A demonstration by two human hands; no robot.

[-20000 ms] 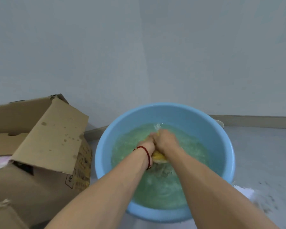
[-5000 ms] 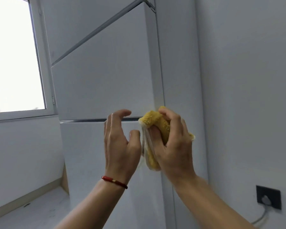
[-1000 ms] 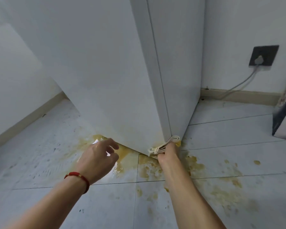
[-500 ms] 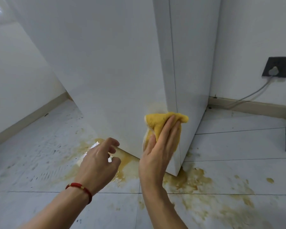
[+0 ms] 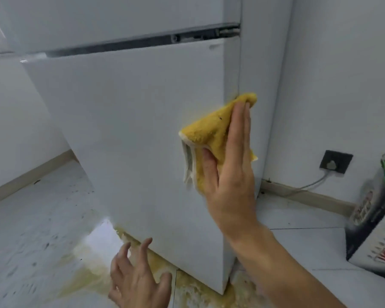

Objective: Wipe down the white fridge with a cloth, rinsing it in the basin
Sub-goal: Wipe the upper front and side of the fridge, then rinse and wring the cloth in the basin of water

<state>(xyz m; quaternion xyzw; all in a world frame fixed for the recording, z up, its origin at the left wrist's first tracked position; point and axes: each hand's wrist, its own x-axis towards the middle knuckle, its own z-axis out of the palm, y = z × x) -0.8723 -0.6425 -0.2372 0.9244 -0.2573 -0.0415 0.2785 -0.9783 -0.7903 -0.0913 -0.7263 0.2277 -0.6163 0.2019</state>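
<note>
The white fridge (image 5: 131, 121) fills the middle of the view, its lower door below a dark gap. My right hand (image 5: 231, 172) presses a folded yellow cloth (image 5: 209, 134) flat against the door's right edge, fingers straight and pointing up. My left hand (image 5: 138, 278) hovers low near the fridge's bottom edge, fingers spread and loose, holding nothing. The basin is out of view.
Yellow-brown spill stains (image 5: 93, 272) spread over the white floor tiles under and in front of the fridge. A dark wall socket with a cable (image 5: 335, 162) sits low on the right wall. A printed box (image 5: 373, 236) with a green-wrapped item stands at the right.
My right hand has swept the cloth up the fridge's right edge from the bottom corner to mid-door. My view has risen, so the left hand now sits lower in frame.
</note>
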